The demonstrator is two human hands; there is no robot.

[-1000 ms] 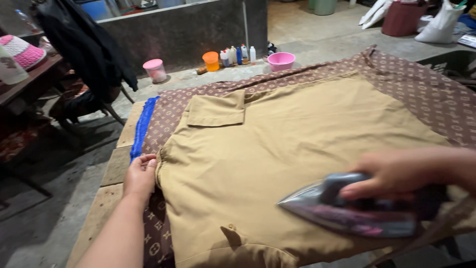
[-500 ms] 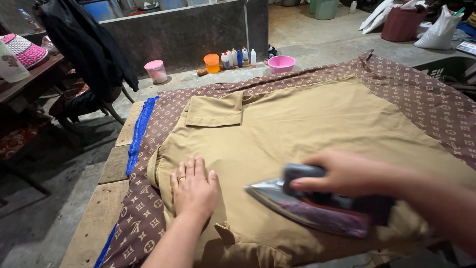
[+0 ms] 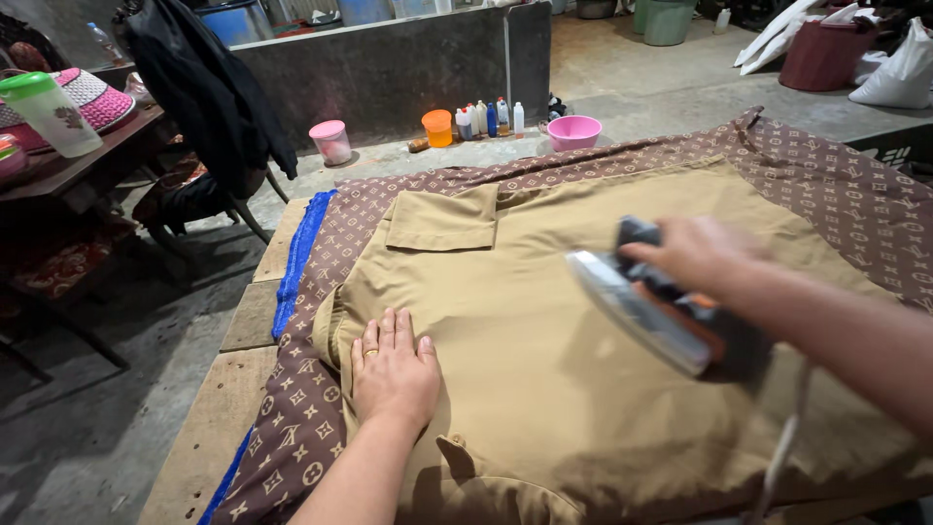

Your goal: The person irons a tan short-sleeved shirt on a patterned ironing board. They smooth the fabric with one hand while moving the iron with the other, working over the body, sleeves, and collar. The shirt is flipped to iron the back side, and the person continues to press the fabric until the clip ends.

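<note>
A tan short-sleeved cotton shirt lies spread flat on a brown patterned cloth that covers a rough wooden plank desk, with a strip of blue fabric showing along the cloth's left edge. The left hand rests open and flat, palm down, on the near left part of the shirt, fingers together and pointing toward the far side, a ring on 1 finger. The right hand is closed around the dark handle of a silver-soled electric iron, which sits on the middle of the shirt with its pointed nose aimed far-left; the iron is slightly blurred. A pale cord hangs from the iron's near end toward the near edge of the desk. The shirt's collar is folded at the far left, near the edge of the patterned cloth. Beyond the desk, on the concrete floor by a low grey wall, stand a pink lidded bucket, an orange plastic cup, a row of small bottles and a pink plastic basin. At the far left a dark jacket hangs over a chair, beside a wooden side table carrying a clear jug with a green lid.
</note>
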